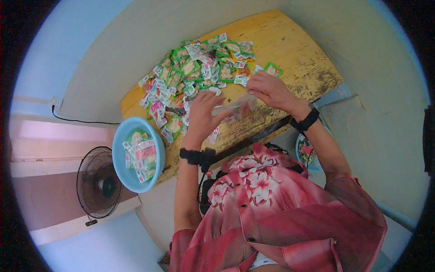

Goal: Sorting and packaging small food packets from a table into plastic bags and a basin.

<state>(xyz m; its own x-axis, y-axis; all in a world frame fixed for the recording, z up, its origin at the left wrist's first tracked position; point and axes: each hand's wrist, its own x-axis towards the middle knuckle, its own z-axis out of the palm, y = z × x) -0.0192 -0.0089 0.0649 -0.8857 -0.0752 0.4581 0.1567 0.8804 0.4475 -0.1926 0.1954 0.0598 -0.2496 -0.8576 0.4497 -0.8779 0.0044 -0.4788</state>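
Note:
A clear plastic bag [249,102] stretches between my two hands above the wooden table, with something reddish showing in or through it. My right hand [270,91] pinches the bag's upper right end between thumb and bent fingers. At the other end, my left hand [204,117] has its thumb along the bag and its fingers curved over the near packets; its exact grip is partly hidden. Beyond both hands spreads a heap of small sealed food packets [190,68], mostly green-edged and white. One green-edged packet [273,70] lies just past my right hand.
A light blue plastic basin [117,159] with packets inside stands at the table's left edge. Behind it is a black fan [100,183]. The worn yellow table [299,51] meets the wall. Another blue basin [317,166] with packets sits lower right, below the table edge.

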